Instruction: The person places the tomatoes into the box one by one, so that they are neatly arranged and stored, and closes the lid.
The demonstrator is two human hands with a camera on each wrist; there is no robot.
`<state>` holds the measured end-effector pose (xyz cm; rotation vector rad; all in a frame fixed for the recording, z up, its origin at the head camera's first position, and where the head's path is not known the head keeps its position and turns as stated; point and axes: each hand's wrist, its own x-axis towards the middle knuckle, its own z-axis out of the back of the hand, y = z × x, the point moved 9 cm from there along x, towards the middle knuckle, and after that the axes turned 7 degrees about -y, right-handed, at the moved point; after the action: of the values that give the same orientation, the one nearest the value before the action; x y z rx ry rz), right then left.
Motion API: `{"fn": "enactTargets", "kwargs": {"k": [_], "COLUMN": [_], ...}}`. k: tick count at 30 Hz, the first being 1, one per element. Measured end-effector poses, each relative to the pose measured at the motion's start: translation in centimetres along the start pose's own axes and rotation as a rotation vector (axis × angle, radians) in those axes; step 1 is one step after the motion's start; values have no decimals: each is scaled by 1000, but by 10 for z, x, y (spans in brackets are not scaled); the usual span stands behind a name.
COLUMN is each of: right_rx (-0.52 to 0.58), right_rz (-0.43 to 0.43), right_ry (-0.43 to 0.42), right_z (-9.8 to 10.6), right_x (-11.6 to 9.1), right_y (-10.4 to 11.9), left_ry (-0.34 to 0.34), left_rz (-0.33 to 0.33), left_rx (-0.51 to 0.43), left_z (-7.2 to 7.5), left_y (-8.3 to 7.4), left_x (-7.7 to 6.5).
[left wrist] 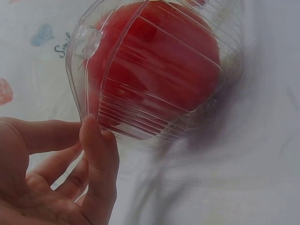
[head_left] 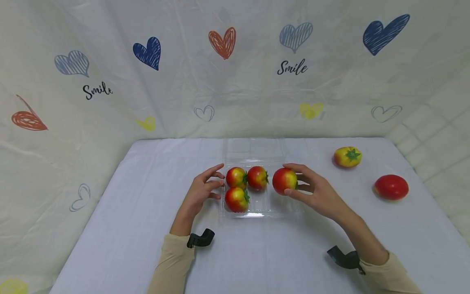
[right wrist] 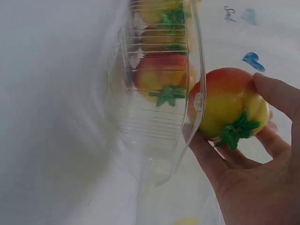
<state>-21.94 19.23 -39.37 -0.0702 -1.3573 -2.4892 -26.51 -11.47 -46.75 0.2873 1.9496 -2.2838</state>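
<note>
The left hand [head_left: 199, 190], fingers apart, touches the clear ribbed plastic box [head_left: 259, 205]; the right hand [head_left: 320, 194] grips a round red-and-yellow tomato [head_left: 283, 181] over the box's right side. Apparently filling it; next calls for lowering beside three matching tomatoes [head_left: 257, 178].

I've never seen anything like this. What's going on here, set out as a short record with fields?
Box: clear plastic, open
Inside: three red-yellow tomatoes
Left hand: fingertips at the box's left edge
Right hand: grips a fourth tomato at the box's right part
Right side of table: a yellow-red tomato; nearer the person, a red one
Backdrop: hearts, "Smile"
</note>
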Motion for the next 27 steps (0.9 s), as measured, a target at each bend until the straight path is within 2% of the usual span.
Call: {"fn": "enactTargets", "kwargs": {"k": [15,27], "right_rx": [10,2], "right_rz": [-34,16], "right_ry": [43,60], "right_z": [-14,-26], "right_x": [-1,-1], "right_y": [1,8], "left_ry": [-4,-10], "left_rz": [-12,-12], "left_rx": [5,6], "left_z": [1,1], "left_y": [0,-1], "left_x": [1,0]}}
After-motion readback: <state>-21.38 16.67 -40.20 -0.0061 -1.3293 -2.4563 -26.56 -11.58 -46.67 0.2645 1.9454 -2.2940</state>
